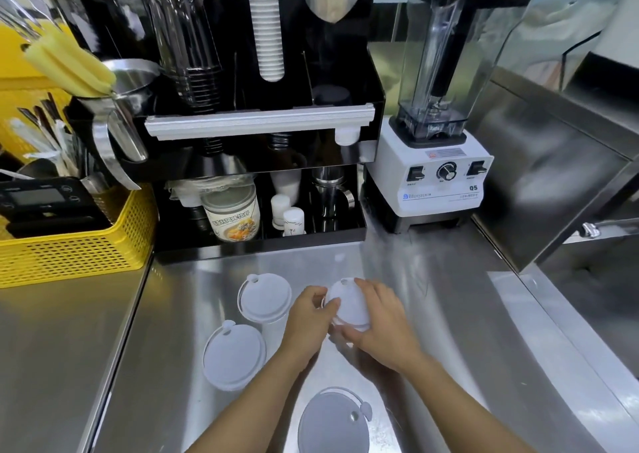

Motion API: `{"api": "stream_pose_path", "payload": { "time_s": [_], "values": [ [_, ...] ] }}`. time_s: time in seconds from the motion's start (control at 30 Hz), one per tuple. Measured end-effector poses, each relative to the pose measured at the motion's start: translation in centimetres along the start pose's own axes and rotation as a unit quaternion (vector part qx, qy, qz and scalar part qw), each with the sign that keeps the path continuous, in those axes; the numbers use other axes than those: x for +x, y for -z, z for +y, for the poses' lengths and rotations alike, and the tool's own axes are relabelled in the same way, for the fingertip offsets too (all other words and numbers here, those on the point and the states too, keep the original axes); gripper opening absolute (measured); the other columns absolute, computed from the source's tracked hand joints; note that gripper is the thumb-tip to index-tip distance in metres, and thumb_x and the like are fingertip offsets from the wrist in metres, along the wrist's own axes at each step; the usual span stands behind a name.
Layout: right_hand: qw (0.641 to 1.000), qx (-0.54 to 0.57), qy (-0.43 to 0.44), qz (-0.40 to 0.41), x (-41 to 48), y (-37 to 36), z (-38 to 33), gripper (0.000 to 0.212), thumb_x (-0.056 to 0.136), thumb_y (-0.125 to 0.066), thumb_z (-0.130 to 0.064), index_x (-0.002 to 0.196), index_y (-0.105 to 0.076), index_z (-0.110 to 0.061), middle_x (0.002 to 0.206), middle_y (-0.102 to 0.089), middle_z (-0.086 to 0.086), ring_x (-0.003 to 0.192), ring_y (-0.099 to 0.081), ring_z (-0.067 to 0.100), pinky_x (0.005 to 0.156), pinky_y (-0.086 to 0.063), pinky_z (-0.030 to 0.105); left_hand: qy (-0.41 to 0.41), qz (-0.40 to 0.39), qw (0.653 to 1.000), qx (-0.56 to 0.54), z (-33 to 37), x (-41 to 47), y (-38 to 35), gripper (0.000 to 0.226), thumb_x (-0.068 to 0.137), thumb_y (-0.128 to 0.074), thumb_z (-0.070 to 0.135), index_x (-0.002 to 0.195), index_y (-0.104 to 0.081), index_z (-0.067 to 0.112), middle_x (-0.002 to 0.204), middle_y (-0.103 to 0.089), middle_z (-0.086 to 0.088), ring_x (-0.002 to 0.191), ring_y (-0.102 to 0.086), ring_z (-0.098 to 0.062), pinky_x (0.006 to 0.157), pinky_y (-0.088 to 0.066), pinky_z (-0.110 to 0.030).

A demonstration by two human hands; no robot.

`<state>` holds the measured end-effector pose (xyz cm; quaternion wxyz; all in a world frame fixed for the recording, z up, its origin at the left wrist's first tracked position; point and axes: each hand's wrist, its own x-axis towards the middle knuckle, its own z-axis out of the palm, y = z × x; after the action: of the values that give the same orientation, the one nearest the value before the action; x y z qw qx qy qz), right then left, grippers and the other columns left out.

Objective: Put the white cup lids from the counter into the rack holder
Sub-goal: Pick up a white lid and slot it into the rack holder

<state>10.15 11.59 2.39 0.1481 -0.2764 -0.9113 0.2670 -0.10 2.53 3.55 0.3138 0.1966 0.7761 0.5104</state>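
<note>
Three lids (264, 300) loose on tabletop (449, 314); both hands, left (309, 314) and right (378, 317), pinching fourth lid (349, 305). Rack (259, 120) gets none yet.

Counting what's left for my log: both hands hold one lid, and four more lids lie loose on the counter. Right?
Not quite: the head view shows three loose lids on the counter, not four. The left hand and right hand do hold one lid.
</note>
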Motion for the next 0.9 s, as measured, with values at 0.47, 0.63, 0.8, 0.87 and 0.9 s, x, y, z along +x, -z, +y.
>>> {"api": "stream_pose_path", "payload": {
  "time_s": [0.47,0.63,0.8,0.87,0.9],
  "values": [
    [0.98,-0.009,0.135,0.148,7.0,10.2,-5.2,0.086,0.069,-0.056,-0.061,0.133,-0.04,-0.006,0.133,-0.045,0.004,0.122,-0.036,0.015,0.101,-0.022,0.022,-0.129,-0.01,0.977,-0.168,13.6,0.6,4.2,0.018,0.085,-0.059,-0.001,0.092,-0.058,0.015,0.093,-0.057,-0.007,0.06,-0.063,-0.015,0.051,-0.059,-0.029],
    [0.964,-0.035,0.174,0.196,9.8,14.4,-8.2,0.082,0.071,-0.055,-0.056,0.134,-0.041,-0.005,0.129,-0.045,0.014,0.117,-0.033,0.018,0.1,-0.025,0.031,-0.209,0.004,0.966,-0.153,18.8,0.3,5.7,0.02,0.085,-0.06,0.001,0.097,-0.057,0.017,0.104,-0.059,-0.011,0.06,-0.064,-0.015,0.061,-0.061,-0.036],
    [0.96,-0.039,0.194,0.201,13.8,18.1,-10.6,0.091,0.068,-0.048,-0.061,0.138,-0.035,-0.005,0.132,-0.04,0.013,0.119,-0.03,0.021,0.097,-0.025,0.028,-0.269,0.033,0.956,-0.116,23.4,2.0,7.7,0.017,0.085,-0.061,0.009,0.09,-0.056,0.024,0.091,-0.06,0.003,0.071,-0.064,-0.009,0.068,-0.06,-0.034],
    [0.96,-0.038,0.193,0.199,15.6,19.4,-11.5,0.092,0.066,-0.047,-0.061,0.139,-0.032,-0.006,0.134,-0.037,0.012,0.12,-0.026,0.016,0.095,-0.021,0.024,-0.292,0.071,0.951,-0.065,25.0,3.5,8.5,0.012,0.086,-0.061,0.014,0.096,-0.059,0.022,0.089,-0.059,0.007,0.081,-0.062,-0.011,0.078,-0.057,-0.037],
    [0.962,-0.038,0.188,0.193,16.6,20.1,-11.8,0.09,0.068,-0.052,-0.058,0.139,-0.031,-0.008,0.135,-0.036,0.011,0.122,-0.025,0.017,0.094,-0.02,0.023,-0.3,0.087,0.949,-0.044,25.7,4.2,8.9,0.017,0.086,-0.06,0.017,0.103,-0.06,0.019,0.09,-0.06,0.007,0.086,-0.061,-0.013,0.082,-0.055,-0.036]
  ]
}}
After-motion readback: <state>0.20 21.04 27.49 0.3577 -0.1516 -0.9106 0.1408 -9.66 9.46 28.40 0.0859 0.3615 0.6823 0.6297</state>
